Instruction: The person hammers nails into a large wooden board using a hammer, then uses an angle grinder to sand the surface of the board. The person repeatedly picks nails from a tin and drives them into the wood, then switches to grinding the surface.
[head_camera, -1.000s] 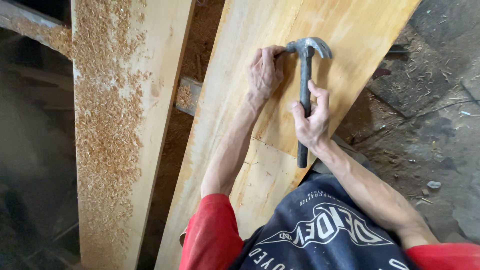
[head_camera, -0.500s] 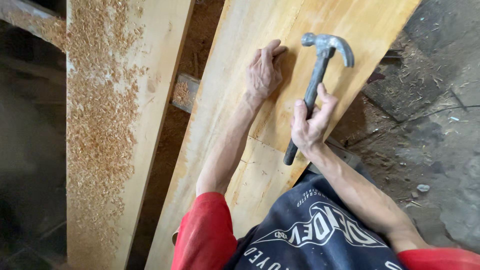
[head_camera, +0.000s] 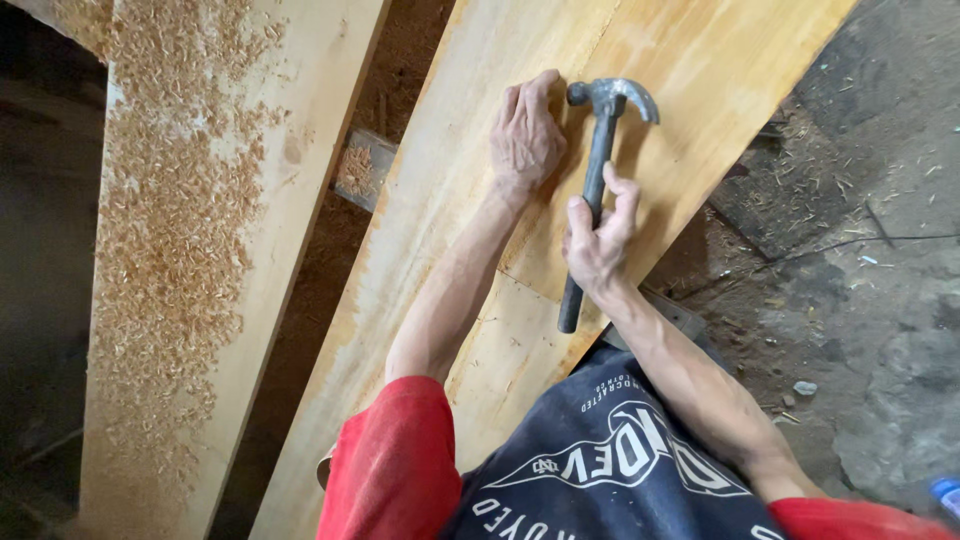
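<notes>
My right hand grips the claw hammer, its head on the wide plank. My left hand pinches something hidden there. I should tap softly, fingers clear.

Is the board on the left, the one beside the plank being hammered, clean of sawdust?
No, the left board is thickly strewn with wood shavings along most of its length.
</notes>
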